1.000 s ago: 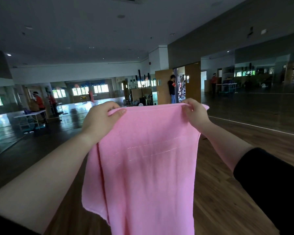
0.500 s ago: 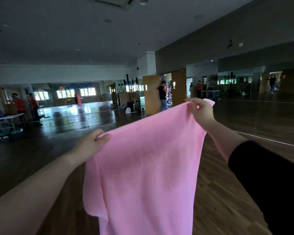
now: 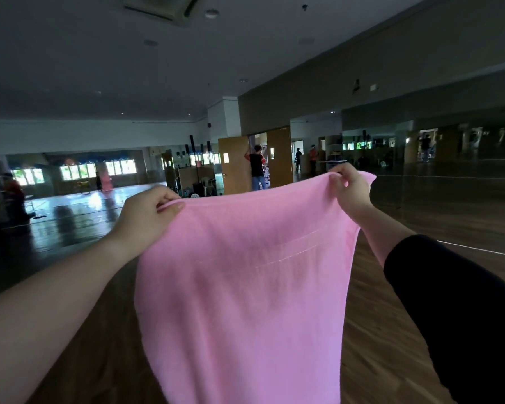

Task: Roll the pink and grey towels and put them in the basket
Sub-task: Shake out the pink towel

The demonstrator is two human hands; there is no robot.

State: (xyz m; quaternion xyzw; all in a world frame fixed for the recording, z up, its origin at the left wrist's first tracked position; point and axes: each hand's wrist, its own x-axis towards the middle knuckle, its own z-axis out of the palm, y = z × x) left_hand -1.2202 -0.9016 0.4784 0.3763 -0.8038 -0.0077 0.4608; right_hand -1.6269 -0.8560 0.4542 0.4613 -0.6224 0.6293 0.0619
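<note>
Left hand (image 3: 146, 212) pinches top-left corner of soft pink terry towel (image 3: 245, 287); right hand (image 3: 351, 190) pinches top-right corner. Top edge sags between; towel hangs over open wooden plank floor (image 3: 391, 330).

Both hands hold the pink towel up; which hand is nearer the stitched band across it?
Right. The right hand pinches a top corner of the pink towel just above the stitched band; the left hand pinches the opposite corner, farther away.
</note>
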